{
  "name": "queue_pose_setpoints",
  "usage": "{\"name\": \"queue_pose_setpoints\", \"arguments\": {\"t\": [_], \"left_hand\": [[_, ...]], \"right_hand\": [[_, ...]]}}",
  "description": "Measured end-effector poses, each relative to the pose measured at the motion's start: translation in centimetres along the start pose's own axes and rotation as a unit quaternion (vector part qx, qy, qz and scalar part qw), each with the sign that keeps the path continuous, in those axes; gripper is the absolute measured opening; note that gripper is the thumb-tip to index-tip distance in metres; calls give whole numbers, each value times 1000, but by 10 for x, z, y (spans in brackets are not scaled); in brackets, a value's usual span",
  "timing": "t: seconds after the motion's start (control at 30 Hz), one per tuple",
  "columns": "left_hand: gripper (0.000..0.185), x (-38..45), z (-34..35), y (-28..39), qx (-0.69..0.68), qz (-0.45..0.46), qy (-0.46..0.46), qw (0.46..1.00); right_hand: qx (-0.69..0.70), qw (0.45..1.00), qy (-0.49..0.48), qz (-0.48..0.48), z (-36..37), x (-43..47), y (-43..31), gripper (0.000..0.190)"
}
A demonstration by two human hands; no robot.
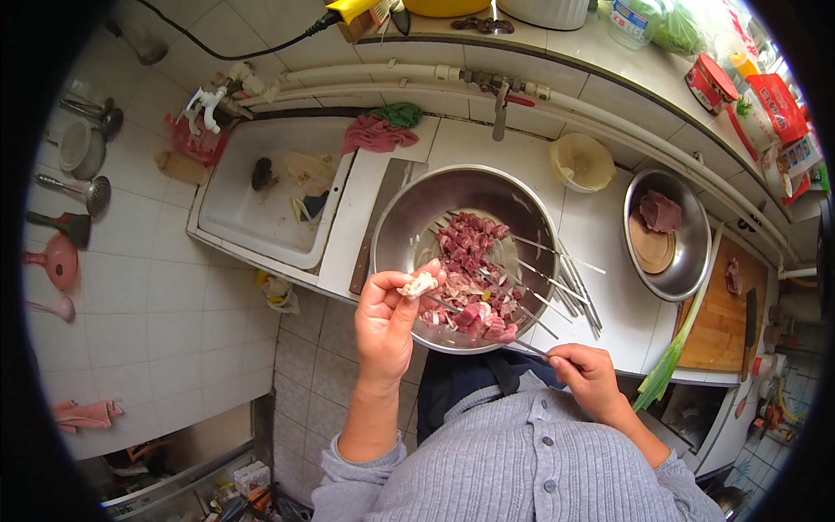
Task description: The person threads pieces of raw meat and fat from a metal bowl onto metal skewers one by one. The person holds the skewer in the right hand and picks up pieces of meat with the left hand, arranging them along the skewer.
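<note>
Between its thumb and fingers, my left hand (389,320) holds a pale, fatty piece of meat (418,285) near the tip of a metal skewer. My right hand (587,375) grips the other end of that metal skewer (531,347), which carries several pieces of red meat (481,322). Both hands are over the near side of a large stainless steel bowl (398,228). Inside it lies a heap of diced raw meat (470,241) with pale slices that look like onion. More loaded skewers (536,297) rest on the bowl's right rim, their handles pointing outward.
Bare skewers (582,287) lie right of the bowl. Farther right stand a steel bowl (698,261) with a chunk of meat (660,211), a long green onion (678,339), and a wooden cutting board (717,320) with a knife (750,326). A sink (228,196) is at the left.
</note>
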State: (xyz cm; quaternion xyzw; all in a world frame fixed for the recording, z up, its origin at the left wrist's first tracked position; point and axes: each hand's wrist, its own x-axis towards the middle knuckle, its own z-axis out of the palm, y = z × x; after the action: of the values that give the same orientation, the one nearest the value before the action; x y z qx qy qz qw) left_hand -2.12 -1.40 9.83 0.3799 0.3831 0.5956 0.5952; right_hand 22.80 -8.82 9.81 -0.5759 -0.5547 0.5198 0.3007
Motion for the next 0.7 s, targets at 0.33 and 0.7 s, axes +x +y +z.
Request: {"name": "queue_pose_setpoints", "arguments": {"t": [0.33, 0.7], "left_hand": [[15, 2, 3, -1, -68, -18, 53, 996], [14, -1, 5, -4, -98, 26, 2, 995]], "right_hand": [[6, 1000, 9, -6, 2, -2, 0, 8], [10, 1000, 17, 1, 7, -1, 2, 8]]}}
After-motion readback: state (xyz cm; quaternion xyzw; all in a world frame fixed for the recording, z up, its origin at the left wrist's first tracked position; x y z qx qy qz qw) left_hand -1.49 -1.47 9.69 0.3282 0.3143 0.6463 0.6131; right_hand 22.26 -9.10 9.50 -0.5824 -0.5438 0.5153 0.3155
